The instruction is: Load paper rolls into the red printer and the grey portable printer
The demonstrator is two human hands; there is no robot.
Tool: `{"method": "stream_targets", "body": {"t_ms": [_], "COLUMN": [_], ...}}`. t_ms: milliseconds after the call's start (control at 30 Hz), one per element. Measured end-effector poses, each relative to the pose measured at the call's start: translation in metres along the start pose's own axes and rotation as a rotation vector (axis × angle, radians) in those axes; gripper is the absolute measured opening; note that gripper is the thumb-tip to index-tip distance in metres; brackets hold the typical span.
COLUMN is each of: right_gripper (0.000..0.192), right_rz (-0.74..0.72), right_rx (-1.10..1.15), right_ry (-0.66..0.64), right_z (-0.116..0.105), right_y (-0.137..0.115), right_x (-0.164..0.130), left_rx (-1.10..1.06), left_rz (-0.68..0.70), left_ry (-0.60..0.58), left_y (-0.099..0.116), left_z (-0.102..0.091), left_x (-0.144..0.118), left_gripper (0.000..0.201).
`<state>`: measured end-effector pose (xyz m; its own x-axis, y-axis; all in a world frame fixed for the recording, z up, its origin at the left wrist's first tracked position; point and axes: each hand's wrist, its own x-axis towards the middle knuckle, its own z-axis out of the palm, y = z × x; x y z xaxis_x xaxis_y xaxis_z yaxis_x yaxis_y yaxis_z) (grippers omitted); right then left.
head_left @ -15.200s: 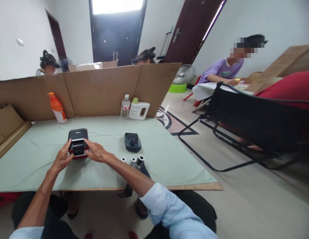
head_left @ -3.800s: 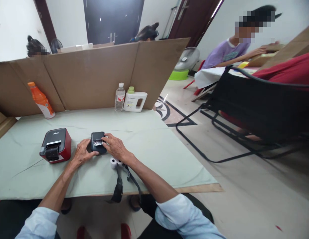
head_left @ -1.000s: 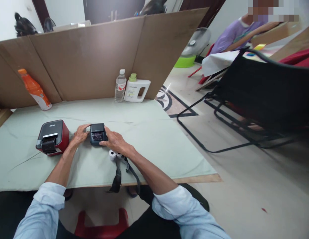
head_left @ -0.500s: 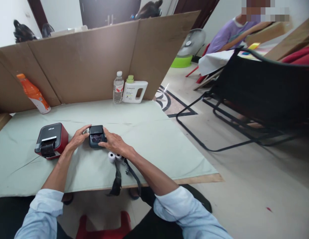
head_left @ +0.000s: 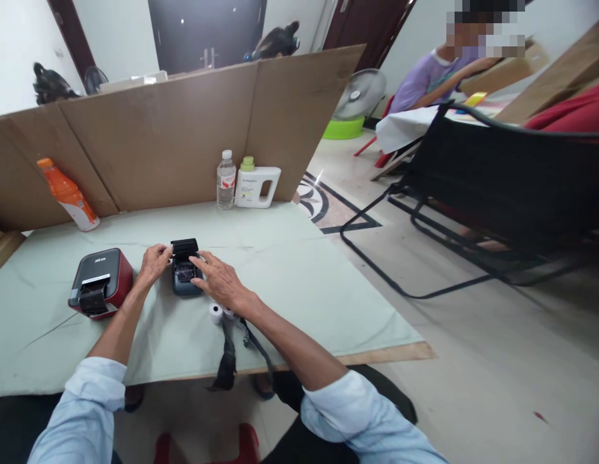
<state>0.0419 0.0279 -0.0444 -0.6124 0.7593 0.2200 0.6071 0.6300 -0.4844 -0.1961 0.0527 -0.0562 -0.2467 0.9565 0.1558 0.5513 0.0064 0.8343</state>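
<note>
Small printer (head_left: 187, 289), lid (head_left: 184, 245) up, between worktop's (head_left: 299, 270) near and far edges. Left hand (head_left: 155, 263) at lid, grip unclear; right (head_left: 221, 281) half-open alongside. Opening step, apparently; next calls for steadying base.

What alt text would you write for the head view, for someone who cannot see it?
A person's left hand and right hand are at a small dark device, its lid open, on a pale table. A larger red and black machine stands left, an orange bottle behind.

Rolled light-blue sleeves (head_left: 362, 415) are worn with dark trousers (head_left: 297, 444).
</note>
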Motion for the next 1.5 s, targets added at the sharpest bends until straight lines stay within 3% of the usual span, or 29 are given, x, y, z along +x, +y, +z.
{"method": "stream_targets", "body": {"t_ms": [133,267,333,600,833,967,1067,1133,1367,1500], "right_gripper": [0.048,0.041,0.038,0.043,0.056,0.051,0.035,0.037,0.047,0.037], "right_rz": [-0.001,-0.011,-0.014,-0.069,-0.078,-0.079,-0.063,-0.045,0.078,0.096], "right_rx": [0.029,0.074,0.098,0.256,0.467,0.615,0.738,0.837,1.021,0.997], "right_ry": [0.0,0.012,0.02,0.091,0.18,0.254,0.277,0.261,0.3,0.155], "right_z": [-0.001,0.0,0.0,-0.003,-0.006,-0.017,-0.028,-0.036,-0.063,-0.083], "right_y": [0.003,0.005,0.005,0.016,0.027,0.022,0.019,0.02,0.045,0.07], "right_x": [0.002,0.003,0.004,0.007,0.012,0.012,0.011,0.009,-0.006,-0.036], "left_rx": [0.049,0.067,0.101,0.279,0.235,0.191,0.119,0.042,-0.094,0.014], "left_rz": [0.098,0.263,0.296,0.379,0.35,0.405,0.361,0.316,0.238,0.33], "left_ry": [-0.031,-0.277,-0.326,-0.122,-0.107,-0.18,-0.295,-0.359,-0.529,-0.562], "left_y": [0.009,0.014,0.013,0.016,0.044,0.075,0.096,0.106,0.116,0.121], "left_z": [-0.009,-0.018,-0.019,-0.003,-0.004,-0.006,-0.002,0.002,0.021,0.044], "left_x": [-0.022,-0.045,-0.047,-0.022,-0.019,-0.027,-0.034,-0.038,-0.045,-0.046], "left_gripper": [0.02,0.051,0.054,0.029,0.027,0.025,0.028,0.031,0.032,0.024]}}
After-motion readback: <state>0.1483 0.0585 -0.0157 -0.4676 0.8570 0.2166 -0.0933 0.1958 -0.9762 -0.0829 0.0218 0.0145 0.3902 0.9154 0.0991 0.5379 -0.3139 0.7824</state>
